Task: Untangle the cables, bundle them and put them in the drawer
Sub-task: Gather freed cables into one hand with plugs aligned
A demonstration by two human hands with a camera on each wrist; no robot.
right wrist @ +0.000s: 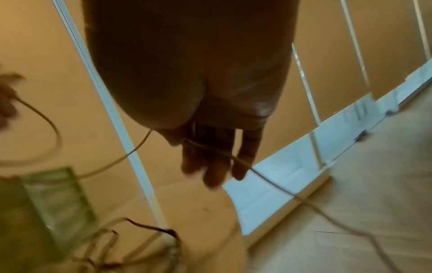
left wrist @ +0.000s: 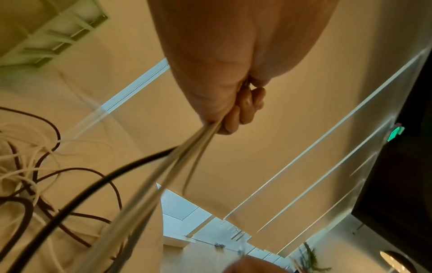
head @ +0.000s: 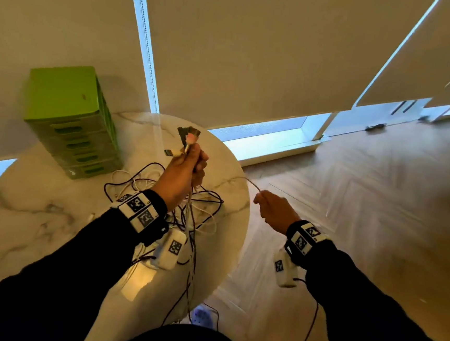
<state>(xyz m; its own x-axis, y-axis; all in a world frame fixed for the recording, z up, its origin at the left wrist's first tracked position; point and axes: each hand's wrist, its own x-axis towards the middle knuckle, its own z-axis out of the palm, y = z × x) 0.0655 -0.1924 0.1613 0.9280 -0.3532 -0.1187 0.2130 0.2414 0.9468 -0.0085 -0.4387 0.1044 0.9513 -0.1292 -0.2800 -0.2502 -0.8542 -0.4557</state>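
Observation:
My left hand is raised above the round marble table and grips several cable ends in a fist. Their plugs stick up out of it. In the left wrist view the curled fingers hold pale and black cables that run down to the tangle. The tangled black and white cables lie on the table under that hand. My right hand is off the table's right edge and pinches one white cable. That cable crosses its fingers. The green drawer unit stands at the table's back left with its drawers closed.
A pale flat block lies near the table's front edge among the cables. A power strip sits on the wooden floor beside the table. Blinds and low windows run behind the table.

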